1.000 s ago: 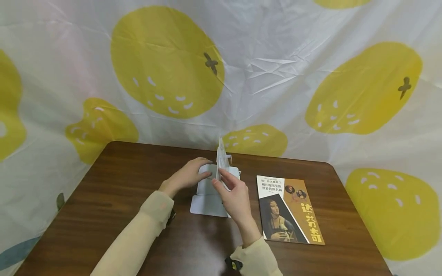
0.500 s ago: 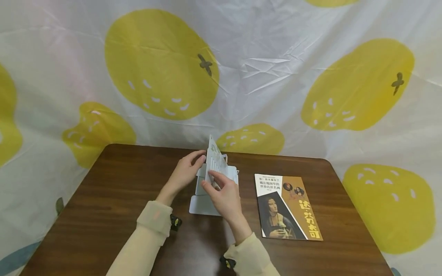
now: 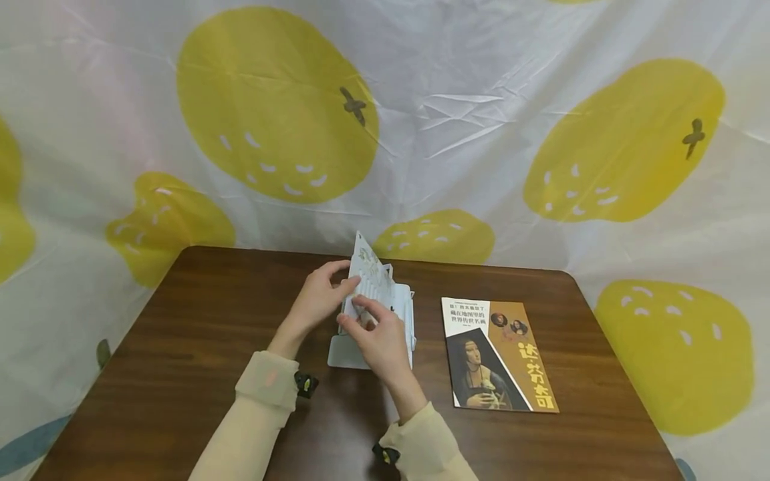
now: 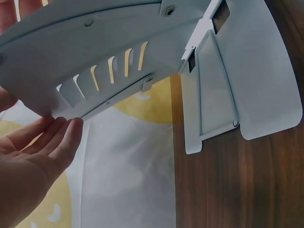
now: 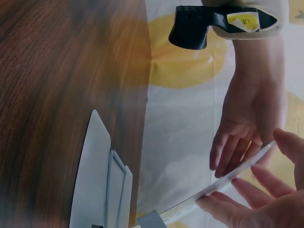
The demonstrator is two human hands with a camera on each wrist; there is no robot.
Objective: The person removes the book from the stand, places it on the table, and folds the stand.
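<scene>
Between both hands is a white metal book stand [image 3: 377, 279]. Its slotted plate [image 4: 109, 66], with a flower print on the front, stands raised and slanted from a flat base [image 3: 349, 352]. My left hand [image 3: 319, 294] holds the plate's far left edge; in the left wrist view its straight fingers [image 4: 61, 142] reach the plate's underside. My right hand [image 3: 379, 337] pinches the plate's near edge, with thumb and fingers on opposite faces in the right wrist view. A wire support [image 4: 218, 85] shows at the base in the left wrist view.
A book [image 3: 499, 354] with a painted portrait on its cover lies flat to the right of the stand. Both rest on a dark brown wooden table [image 3: 210, 334]. A white curtain [image 3: 421, 174] printed with yellow fruit hangs close behind the table's back edge.
The stand's plate has swung leftward, so more of its printed face shows. My left hand has shifted from over the base to the plate's edge, and my right hand has moved left with it.
</scene>
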